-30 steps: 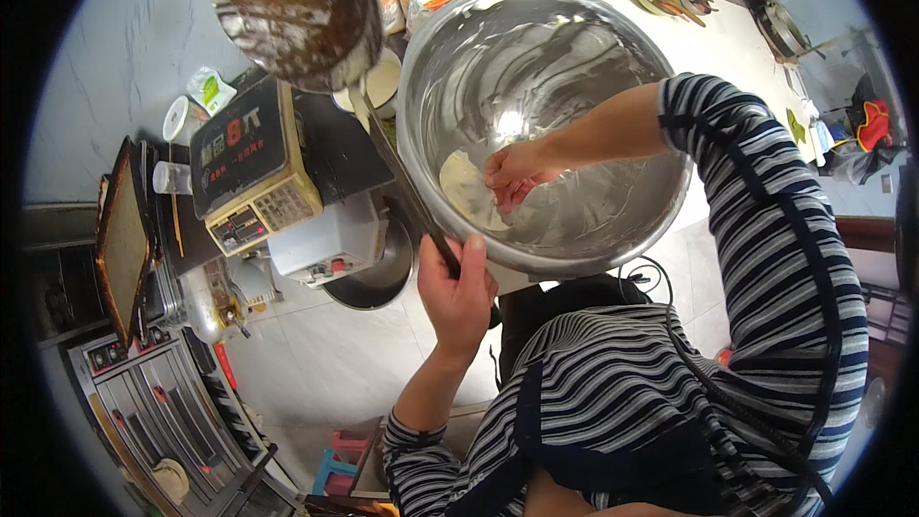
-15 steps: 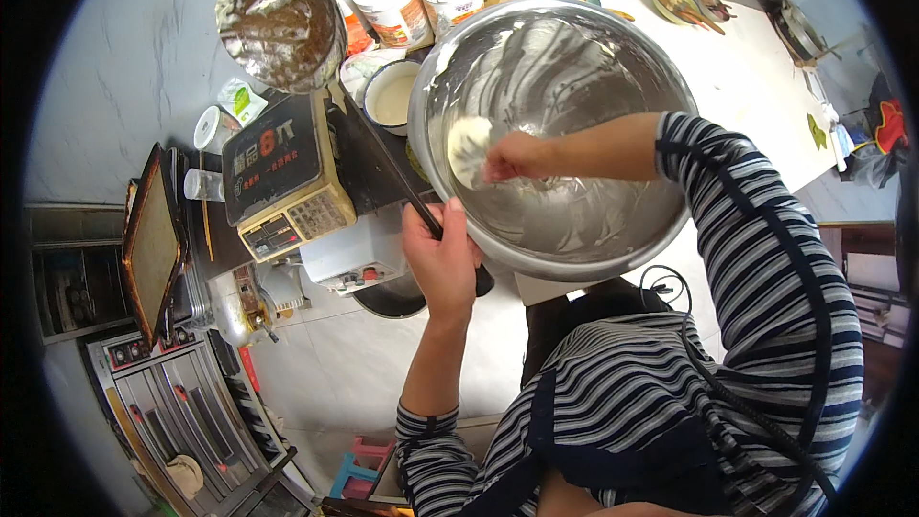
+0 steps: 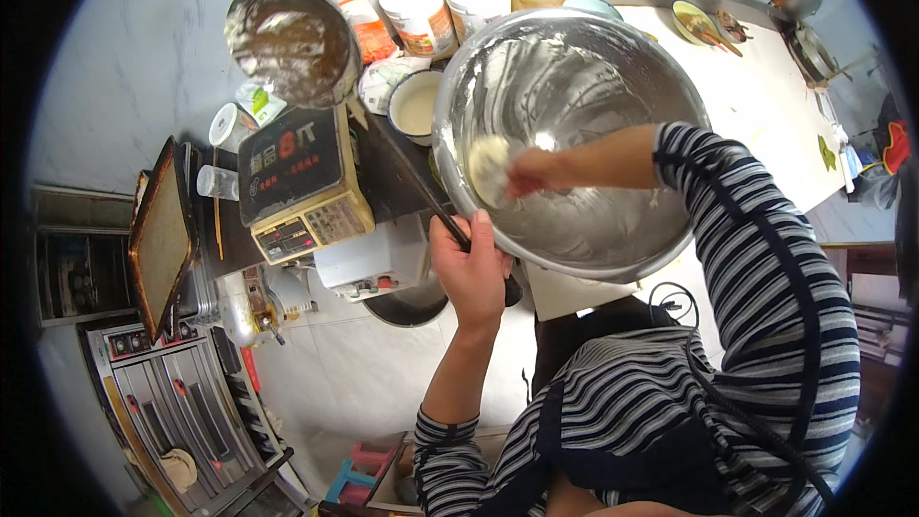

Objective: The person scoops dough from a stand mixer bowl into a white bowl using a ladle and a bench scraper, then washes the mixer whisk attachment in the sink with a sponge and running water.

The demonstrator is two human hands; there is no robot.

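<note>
My left hand [image 3: 469,268] is closed round the dark handle of a long-handled pan [image 3: 292,46]. The pan is tilted, its inside smeared with brown and whitish residue. Beside it is a large steel mixing bowl [image 3: 584,239], streaked with a pale, creamy mixture. My right hand [image 3: 538,172] reaches inside the bowl near its left wall, fingers drawn together and partly blurred. Against those fingers is a pale rounded shape [image 3: 488,170]; whether it is a scraper or a lump of mixture, I cannot tell.
A digital scale [image 3: 302,182] stands left of the bowl, near a rimmed enamel basin [image 3: 414,107]. White tubs [image 3: 418,14] line the wall behind. Baking trays [image 3: 161,239] lean at the far left. A yellow dish [image 3: 694,21] with a utensil sits back right.
The whole view has shifted, so things appear slightly farther right and lower. My left hand keeps its hold on the pan handle; my right hand stays inside the bowl.
</note>
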